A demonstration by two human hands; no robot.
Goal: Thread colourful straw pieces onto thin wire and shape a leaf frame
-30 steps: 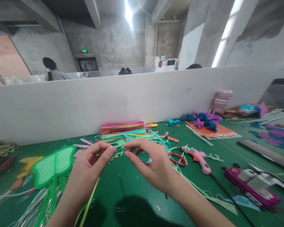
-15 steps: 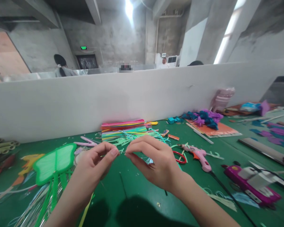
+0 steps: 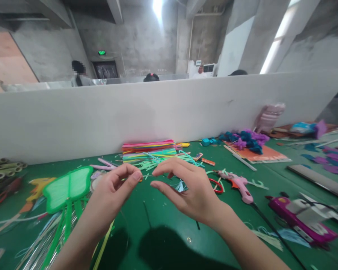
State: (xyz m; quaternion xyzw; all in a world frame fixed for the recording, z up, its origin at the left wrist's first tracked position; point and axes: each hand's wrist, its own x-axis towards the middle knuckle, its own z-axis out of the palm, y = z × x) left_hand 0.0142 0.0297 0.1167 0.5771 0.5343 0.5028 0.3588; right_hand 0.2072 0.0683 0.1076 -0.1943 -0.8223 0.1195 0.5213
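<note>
Mid-frame, the left hand (image 3: 115,188) pinches what looks like a thin strand (image 3: 147,175); its long axis seems sideways, tip pointing right toward the right hand (image 3: 190,187), whose thumb and fingers stand apart. A slack pinch could lose it among green scraps (image 3: 147,165) beyond, on the bench (image 3: 169,212).

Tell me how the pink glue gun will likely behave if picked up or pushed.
The pink glue gun should feel stiff, since it looks like moulded plastic. Its trailing black cord would probably drag along behind. Lying flat on the green table, it seems unlikely to roll.
</note>
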